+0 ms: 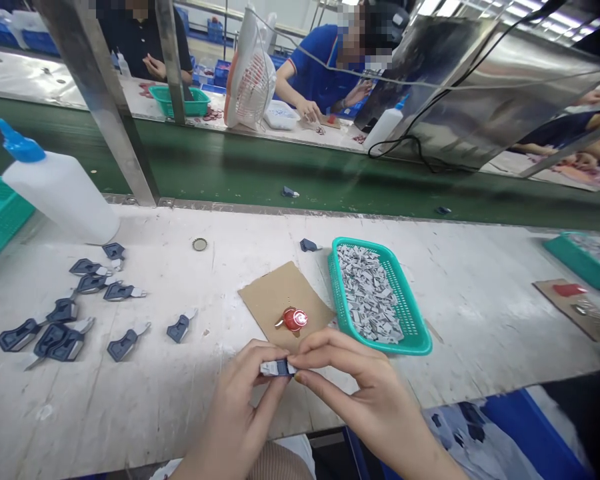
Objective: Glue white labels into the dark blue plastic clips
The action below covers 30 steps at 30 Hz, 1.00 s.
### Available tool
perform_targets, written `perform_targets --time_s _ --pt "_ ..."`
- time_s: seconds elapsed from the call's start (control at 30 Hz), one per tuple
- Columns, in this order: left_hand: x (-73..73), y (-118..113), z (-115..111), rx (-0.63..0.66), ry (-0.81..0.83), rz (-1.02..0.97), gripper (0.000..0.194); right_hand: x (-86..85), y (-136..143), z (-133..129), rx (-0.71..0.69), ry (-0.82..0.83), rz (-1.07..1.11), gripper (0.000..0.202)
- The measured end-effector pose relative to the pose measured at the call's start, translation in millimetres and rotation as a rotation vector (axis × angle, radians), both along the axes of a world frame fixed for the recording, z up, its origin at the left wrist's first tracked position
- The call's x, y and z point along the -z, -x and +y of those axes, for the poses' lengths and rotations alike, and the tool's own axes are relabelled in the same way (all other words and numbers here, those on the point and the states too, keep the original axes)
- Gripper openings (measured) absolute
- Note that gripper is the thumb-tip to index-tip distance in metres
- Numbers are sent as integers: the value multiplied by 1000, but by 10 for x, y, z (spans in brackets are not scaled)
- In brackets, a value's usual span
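A small dark-blue and light-grey plastic part [279, 367] is held over the table's near edge. My left hand [240, 393] is closed, gripping the part between thumb and fingers from its left side. Thumb and fingertips of my right hand [353, 373] pinch its right end; whether they also hold a smaller piece is hidden. Just beyond the hands, a glossy red object [295, 320] sits on a square of brown cardboard [285, 287]. To the right stands a green basket [415, 337] filled with many small grey pieces [367, 293].
Several similar blue-grey parts [63, 340] lie at the left, and one [309, 245] near the basket. A white squeeze bottle [63, 193] and a bottle cap [199, 245] stand further back. Beyond runs a green conveyor belt [220, 173] with metal posts [100, 100]; co-workers sit opposite.
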<state>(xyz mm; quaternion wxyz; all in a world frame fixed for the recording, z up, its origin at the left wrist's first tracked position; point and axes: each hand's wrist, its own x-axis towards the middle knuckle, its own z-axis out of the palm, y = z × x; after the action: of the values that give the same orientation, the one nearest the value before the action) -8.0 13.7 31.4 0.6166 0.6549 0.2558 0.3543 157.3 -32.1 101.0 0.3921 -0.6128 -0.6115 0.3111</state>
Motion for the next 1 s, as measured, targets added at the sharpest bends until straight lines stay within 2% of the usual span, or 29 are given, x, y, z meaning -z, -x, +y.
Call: perform_targets --time_s 0.17,0.27,0.47,0.6,0.7,0.8,0.9,1.0 --pt "19 46 16 0 -160 67 29 7 -13 -27 -4 55 6 11" --pt "2 66 38 26 -232 87 32 -5 -15 -48 -37 26 -33 12" --pt "-51 73 37 37 -270 106 43 -6 35 -99 -70 -24 -148 17" --pt "-53 78 30 40 -279 122 43 -11 34 -103 -64 11 -103 16" --pt "-68 76 44 53 -291 114 40 -13 -12 -88 -14 95 61 12" --pt "-112 50 64 43 -294 62 34 24 -43 -88 63 235 392 7" --pt "-150 20 78 -22 -368 -9 27 86 -4 -106 106 315 757 18" --pt "-142 19 83 -78 -464 -14 27 126 78 -123 105 355 977 26"
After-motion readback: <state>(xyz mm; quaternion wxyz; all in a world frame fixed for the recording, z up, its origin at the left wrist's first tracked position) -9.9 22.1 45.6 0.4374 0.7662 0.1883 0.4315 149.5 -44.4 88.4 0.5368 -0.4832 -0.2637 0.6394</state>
